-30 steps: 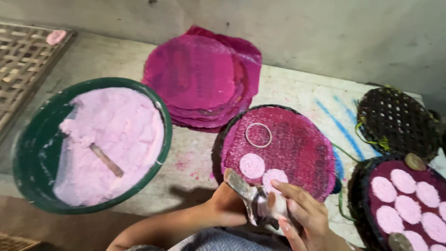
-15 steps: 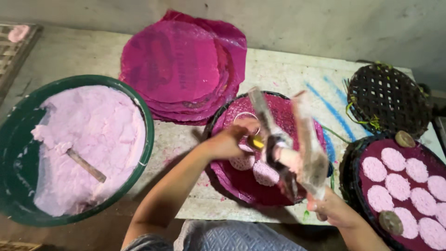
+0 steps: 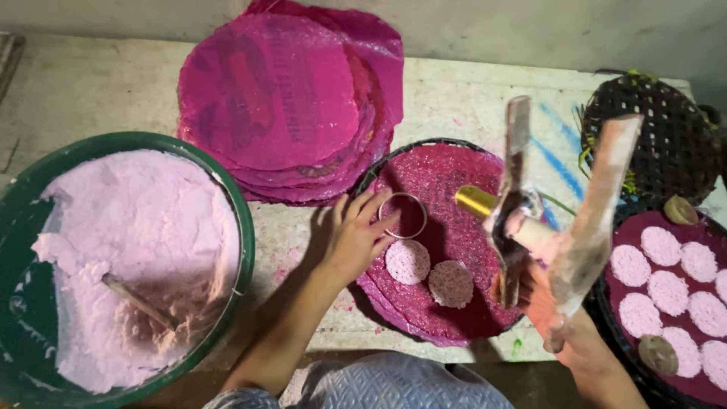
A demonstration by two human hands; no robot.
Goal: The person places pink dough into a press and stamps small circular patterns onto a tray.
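Observation:
My left hand (image 3: 354, 236) rests on a round magenta-lined tray (image 3: 454, 178), its fingers touching a small metal ring mould (image 3: 403, 215). Two pale pink round cakes (image 3: 407, 261) (image 3: 450, 283) lie on that tray just below the ring. My right hand (image 3: 547, 299) is raised above the tray's right side, gripping two flat metal spatulas (image 3: 512, 198) (image 3: 595, 226) that point upward, with pink paste on them. A gold-coloured cylinder (image 3: 477, 201) shows beside the spatulas.
A big green basin (image 3: 244, 227) of pale pink dough with a stick in it stands at the left. A stack of magenta round sheets (image 3: 280, 98) lies at the back. At the right, a tray (image 3: 622, 227) holds several pink cakes, and a dark woven basket (image 3: 657, 136) lies behind.
My left hand moved onto the ring mould. My right hand lifted the spatulas upright above the tray. The view shifted closer and leftward.

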